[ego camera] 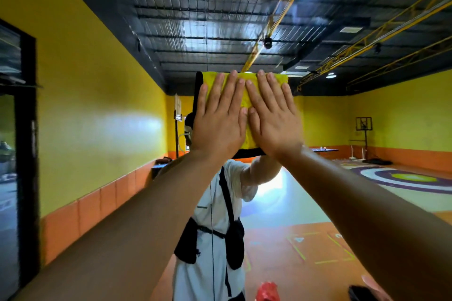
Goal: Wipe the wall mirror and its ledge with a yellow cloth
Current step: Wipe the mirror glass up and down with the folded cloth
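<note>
A folded yellow cloth (250,140) lies flat against the wall mirror (305,190) at about head height. My left hand (217,124) and my right hand (271,122) press on it side by side, palms flat and fingers stretched upward, thumbs touching. Both arms reach up from the bottom corners of the view. The hands cover most of the cloth, leaving only its top edge and a strip between them showing. The glass reflects a person in a white shirt with black straps, behind the cloth. I cannot make out the ledge.
A thin vertical seam (212,227) runs down the glass near the middle. A black-framed door or window (27,154) stands at the far left. A red object (267,292) and a dark object (362,294) sit at the bottom edge. The mirror shows a yellow-walled hall with an orange floor.
</note>
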Motion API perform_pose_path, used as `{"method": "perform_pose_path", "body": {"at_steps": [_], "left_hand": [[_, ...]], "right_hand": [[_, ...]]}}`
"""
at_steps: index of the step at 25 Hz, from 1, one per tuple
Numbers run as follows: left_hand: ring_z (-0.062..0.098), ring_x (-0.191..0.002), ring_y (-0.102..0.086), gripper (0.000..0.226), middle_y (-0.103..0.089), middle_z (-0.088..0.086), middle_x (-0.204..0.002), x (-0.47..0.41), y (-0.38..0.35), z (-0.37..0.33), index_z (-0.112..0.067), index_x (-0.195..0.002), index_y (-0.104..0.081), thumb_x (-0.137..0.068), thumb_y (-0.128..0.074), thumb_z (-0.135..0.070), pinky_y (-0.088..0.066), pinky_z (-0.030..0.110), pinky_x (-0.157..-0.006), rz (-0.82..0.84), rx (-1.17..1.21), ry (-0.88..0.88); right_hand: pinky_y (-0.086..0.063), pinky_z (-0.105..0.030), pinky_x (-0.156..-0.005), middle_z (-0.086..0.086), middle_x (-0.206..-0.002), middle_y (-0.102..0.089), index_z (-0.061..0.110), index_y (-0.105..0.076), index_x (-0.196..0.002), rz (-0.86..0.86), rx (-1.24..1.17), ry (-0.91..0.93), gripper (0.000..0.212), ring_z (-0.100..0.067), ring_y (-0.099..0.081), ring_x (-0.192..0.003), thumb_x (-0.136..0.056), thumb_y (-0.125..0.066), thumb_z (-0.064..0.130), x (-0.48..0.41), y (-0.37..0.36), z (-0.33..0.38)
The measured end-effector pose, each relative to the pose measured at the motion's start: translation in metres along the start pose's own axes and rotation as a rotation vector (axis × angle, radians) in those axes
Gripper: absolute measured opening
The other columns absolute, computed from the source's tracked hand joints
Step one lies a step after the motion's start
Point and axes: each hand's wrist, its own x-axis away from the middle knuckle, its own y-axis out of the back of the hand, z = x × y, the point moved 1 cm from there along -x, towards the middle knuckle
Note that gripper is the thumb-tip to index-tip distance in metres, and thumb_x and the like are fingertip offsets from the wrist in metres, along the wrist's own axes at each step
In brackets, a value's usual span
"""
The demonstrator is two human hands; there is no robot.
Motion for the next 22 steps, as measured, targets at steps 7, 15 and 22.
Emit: {"method": "perform_pose_path", "body": {"at_steps": [7,15,22], "left_hand": [[0.025,-0.160,-0.002,0.060,-0.006,0.004,-0.173,0.055,0.004,-0.019,-0.015,-0.165,-0.012,-0.111,-0.017,-0.040,-0.006,0.050,-0.128,0.068,0.000,0.007],[0.026,-0.160,-0.001,0.061,-0.004,0.006,-0.173,0.131,0.006,-0.044,-0.014,-0.165,-0.011,-0.110,-0.016,-0.040,-0.006,0.051,-0.129,0.154,-0.027,0.006],[0.028,-0.158,-0.015,0.058,-0.020,0.007,-0.170,0.211,0.003,-0.061,-0.013,-0.162,-0.025,-0.110,-0.032,-0.038,-0.012,0.052,-0.127,0.132,0.027,0.006]], "right_hand": [[-0.018,-0.055,-0.126,-0.013,-0.169,-0.019,0.014,-0.029,-0.161,0.037,-0.057,0.021,0.055,-0.030,-0.013,-0.158,-0.110,-0.031,0.033,0.056,0.008,0.014],[-0.025,-0.058,-0.123,-0.014,-0.168,-0.022,0.011,-0.030,-0.160,0.086,-0.127,0.013,0.056,-0.033,-0.018,-0.157,-0.108,-0.036,0.032,0.134,0.017,0.033],[-0.025,-0.058,-0.123,-0.013,-0.167,-0.027,0.013,-0.034,-0.158,0.139,-0.195,0.012,0.055,-0.033,-0.020,-0.156,-0.107,-0.041,0.032,0.211,0.022,0.053]]}}
